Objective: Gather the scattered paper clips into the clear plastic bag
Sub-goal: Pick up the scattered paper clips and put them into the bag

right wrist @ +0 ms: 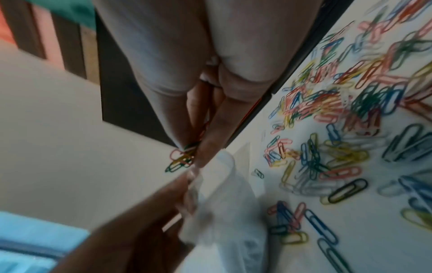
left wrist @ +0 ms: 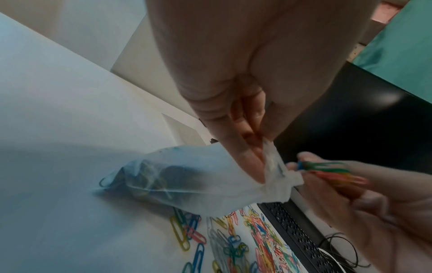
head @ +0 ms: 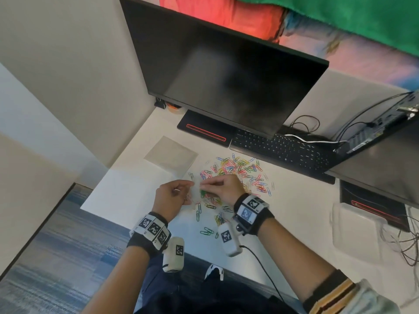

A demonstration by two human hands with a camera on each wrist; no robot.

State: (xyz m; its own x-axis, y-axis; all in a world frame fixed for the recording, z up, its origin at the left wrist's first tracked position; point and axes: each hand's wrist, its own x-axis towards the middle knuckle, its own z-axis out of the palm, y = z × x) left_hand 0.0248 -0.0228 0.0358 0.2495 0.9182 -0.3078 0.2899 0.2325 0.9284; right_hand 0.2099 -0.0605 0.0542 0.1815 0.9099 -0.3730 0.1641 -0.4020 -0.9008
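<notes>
1. The left hand pinches the top edge of the clear plastic bag between its thumb and fingers, holding it up over the white desk.
2. The bag hangs down from that hand, and its bottom rests on the desk. Some paper clips can be seen inside it, at the bottom.
3. The right hand is just beside the bag's top. Its fingers and thumb are closed tight on a small bunch of clips: green, blue, red and yellow ones.
4. The two hands almost touch at the bag's mouth.
5. A big pile of paper clips in many colors lies on the desk behind the bag, between the bag and the black keyboard.
6. A few more clips lie loose on the desk on the near side of the bag, close to the desk's front edge.
7. A dark monitor stands behind the keyboard.
</notes>
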